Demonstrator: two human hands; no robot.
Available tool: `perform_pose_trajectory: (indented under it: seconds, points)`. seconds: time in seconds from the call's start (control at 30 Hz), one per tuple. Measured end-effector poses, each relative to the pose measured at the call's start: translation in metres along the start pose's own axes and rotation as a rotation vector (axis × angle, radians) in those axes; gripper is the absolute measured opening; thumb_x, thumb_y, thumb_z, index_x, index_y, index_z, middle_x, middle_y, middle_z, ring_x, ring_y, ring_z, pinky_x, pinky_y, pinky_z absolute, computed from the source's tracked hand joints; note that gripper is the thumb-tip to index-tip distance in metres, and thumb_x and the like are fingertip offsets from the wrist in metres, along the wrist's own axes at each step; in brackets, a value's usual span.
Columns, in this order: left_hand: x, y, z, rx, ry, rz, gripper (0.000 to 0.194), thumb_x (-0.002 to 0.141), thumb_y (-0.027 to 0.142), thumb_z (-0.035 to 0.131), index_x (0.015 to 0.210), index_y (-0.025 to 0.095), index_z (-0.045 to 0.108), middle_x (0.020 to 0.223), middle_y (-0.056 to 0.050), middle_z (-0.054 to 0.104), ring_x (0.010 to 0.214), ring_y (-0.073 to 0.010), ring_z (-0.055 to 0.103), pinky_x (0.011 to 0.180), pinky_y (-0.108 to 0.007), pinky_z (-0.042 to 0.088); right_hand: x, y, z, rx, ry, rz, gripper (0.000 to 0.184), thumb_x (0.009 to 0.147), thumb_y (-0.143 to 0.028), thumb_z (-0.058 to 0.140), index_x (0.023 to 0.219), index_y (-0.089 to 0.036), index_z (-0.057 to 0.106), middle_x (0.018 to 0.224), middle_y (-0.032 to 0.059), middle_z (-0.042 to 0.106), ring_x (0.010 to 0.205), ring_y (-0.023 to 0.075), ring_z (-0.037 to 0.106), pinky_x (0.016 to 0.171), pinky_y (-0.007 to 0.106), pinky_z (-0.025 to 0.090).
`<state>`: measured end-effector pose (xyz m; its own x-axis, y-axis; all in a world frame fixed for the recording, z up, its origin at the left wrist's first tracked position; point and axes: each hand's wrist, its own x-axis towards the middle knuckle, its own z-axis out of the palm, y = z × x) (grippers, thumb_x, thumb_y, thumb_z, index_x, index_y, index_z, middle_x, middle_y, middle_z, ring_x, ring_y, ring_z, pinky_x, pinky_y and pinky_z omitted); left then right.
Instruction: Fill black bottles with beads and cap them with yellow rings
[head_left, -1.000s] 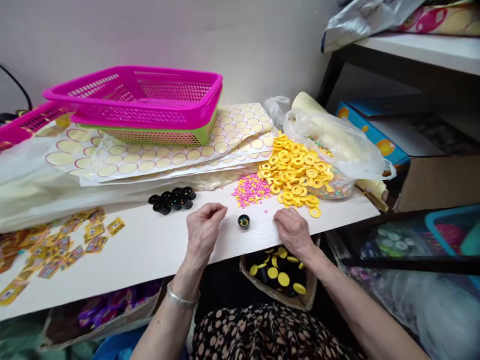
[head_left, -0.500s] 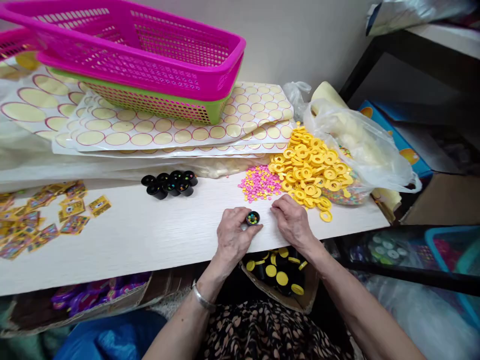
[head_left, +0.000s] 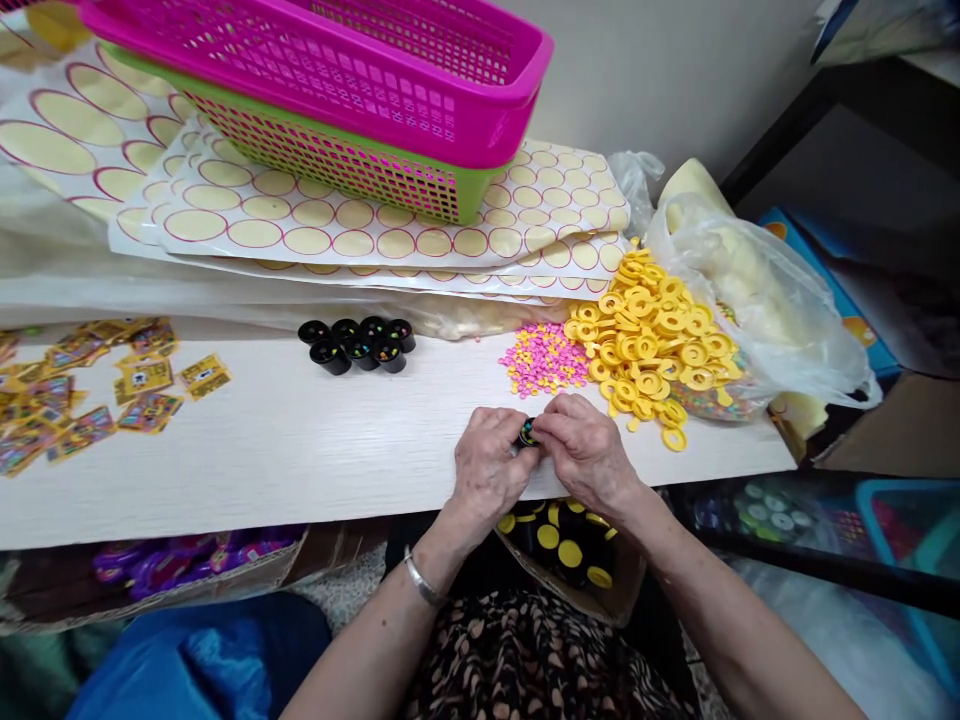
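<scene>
Near the front edge of the white table (head_left: pixel 300 440), my left hand (head_left: pixel 491 465) grips a small black cup (head_left: pixel 527 432) with coloured beads inside. My right hand (head_left: pixel 589 452) has its fingers pinched together over the cup's rim; whatever lies between the fingertips is hidden. Just beyond the hands is a heap of tiny pink and yellow pieces (head_left: pixel 546 360). A pile of yellow ring-shaped plastic pieces (head_left: pixel 652 335) adjoins it on the right. To the left, several black cups (head_left: pixel 361 345) stand in a cluster with coloured bits inside.
Nested pink and green baskets (head_left: pixel 480 130) rest on printed sticker sheets (head_left: pixel 330 240) at the back. Small gold packets (head_left: pixel 146 378) lie at left. A clear plastic bag (head_left: pixel 772 290) sits at right. Below the table edge, a cardboard box (head_left: pixel 619 600) holds black, yellow-topped containers.
My right hand has moved left from beside the pink pieces to the cup, and its fingertips now meet the rim. My left hand still holds the cup. The camera view has shifted slightly.
</scene>
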<state>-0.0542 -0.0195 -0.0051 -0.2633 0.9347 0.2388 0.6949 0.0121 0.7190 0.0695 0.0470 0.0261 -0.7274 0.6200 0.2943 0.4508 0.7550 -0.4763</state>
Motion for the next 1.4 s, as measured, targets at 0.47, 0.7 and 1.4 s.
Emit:
perform_pose_trajectory:
  seconds: [0.47,0.7,1.4]
  points:
    - [0.001,-0.003,0.0,0.009,-0.02,-0.004,0.016,0.07,0.02,0.059,0.085,0.023,0.063,0.087,0.0,0.064,0.084,-0.0187,0.051,0.076,-0.031,0.042,0.011,-0.009,-0.006,0.051,-0.122,0.045,0.022,0.082,-0.009,0.044,0.07,-0.018,0.06,0.071,0.0006,0.049,0.07,0.0131,0.046,0.063,0.025,0.038]
    - [0.004,-0.004,-0.001,0.006,-0.002,-0.026,0.018,0.069,0.033,0.065,0.084,0.023,0.065,0.086,-0.001,0.065,0.083,-0.0196,0.053,0.074,-0.032,0.043,-0.028,0.005,-0.011,0.35,0.316,0.201,0.012,0.081,-0.017,0.053,0.089,-0.018,0.062,0.08,0.0017,0.054,0.076,0.0138,0.053,0.068,0.026,0.044]
    - [-0.017,0.005,-0.01,-0.294,0.401,-0.043,0.032,0.07,0.03,0.066,0.099,0.018,0.062,0.102,-0.007,0.059,0.083,-0.016,0.055,0.066,-0.028,0.045,-0.106,0.089,-0.051,0.067,0.694,0.667,0.021,0.082,-0.03,0.046,0.071,-0.017,0.058,0.061,0.0027,0.056,0.06,0.0153,0.051,0.061,0.028,0.04]
